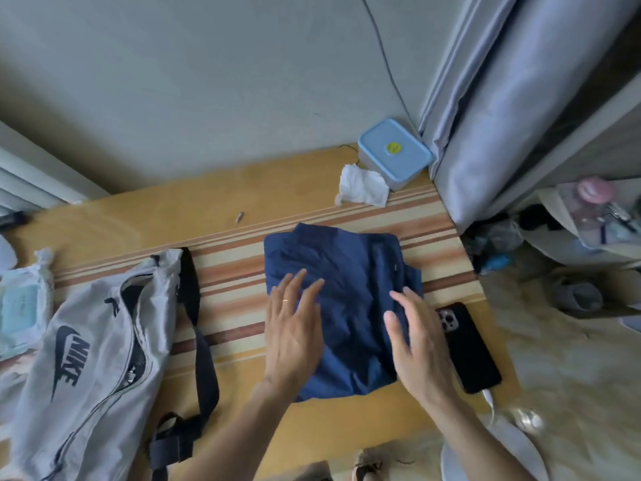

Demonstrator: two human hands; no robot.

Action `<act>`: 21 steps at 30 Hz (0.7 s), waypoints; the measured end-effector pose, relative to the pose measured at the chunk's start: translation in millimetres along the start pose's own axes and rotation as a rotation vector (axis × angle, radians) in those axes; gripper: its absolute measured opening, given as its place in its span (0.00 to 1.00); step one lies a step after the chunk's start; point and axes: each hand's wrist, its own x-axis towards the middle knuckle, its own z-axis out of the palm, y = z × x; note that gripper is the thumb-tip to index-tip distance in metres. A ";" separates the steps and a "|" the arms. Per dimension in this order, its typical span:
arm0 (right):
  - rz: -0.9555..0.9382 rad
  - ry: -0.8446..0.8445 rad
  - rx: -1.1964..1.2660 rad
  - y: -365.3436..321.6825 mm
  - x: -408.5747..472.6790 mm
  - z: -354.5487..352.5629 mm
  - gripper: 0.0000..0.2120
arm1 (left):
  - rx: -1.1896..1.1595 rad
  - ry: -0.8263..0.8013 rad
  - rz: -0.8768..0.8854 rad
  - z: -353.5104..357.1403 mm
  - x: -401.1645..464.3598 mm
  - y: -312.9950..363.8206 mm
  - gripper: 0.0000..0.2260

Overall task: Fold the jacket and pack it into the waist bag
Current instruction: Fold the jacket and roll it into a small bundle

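Observation:
The dark blue jacket (350,272) lies folded into a rough square on the striped mat in the middle of the floor. My left hand (293,328) rests flat on its left edge, fingers spread, a ring on one finger. My right hand (421,336) hovers flat over its right edge, fingers apart, holding nothing. The grey waist bag (93,345) with a dark logo lies to the left, its main zip partly open and its dark strap (203,345) looping beside it.
A black phone (468,348) lies just right of the jacket, partly under my right hand. A crumpled tissue (362,185) and a blue lidded box (395,151) sit at the back. A wet-wipes pack (20,303) is far left. A curtain (503,98) hangs at right.

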 end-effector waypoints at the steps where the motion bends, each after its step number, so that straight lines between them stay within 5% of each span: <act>1: -0.128 -0.078 -0.116 -0.9 -0.6 14.2 0.22 | 0.100 -0.005 -0.013 8.0 -2.4 -17.8 0.19; 4: -0.332 -0.342 -0.408 17.2 3.2 55.5 0.24 | 0.240 -0.363 -0.016 34.3 -7.7 -54.0 0.25; 6: -0.308 -0.438 -0.539 36.4 10.9 66.4 0.26 | 0.206 -0.561 0.014 46.4 -8.0 -62.7 0.27; 11: -0.335 -0.439 -0.519 47.6 19.9 46.7 0.24 | 0.088 -0.438 0.183 22.9 -12.2 -71.9 0.31; 16: -0.505 -0.544 -0.585 49.0 22.4 22.7 0.43 | 0.317 -0.572 0.494 -5.2 -43.7 -112.1 0.44; 21: -0.360 -0.777 -0.666 43.3 40.7 18.1 0.43 | 0.312 -0.598 0.513 14.3 -40.2 -122.6 0.32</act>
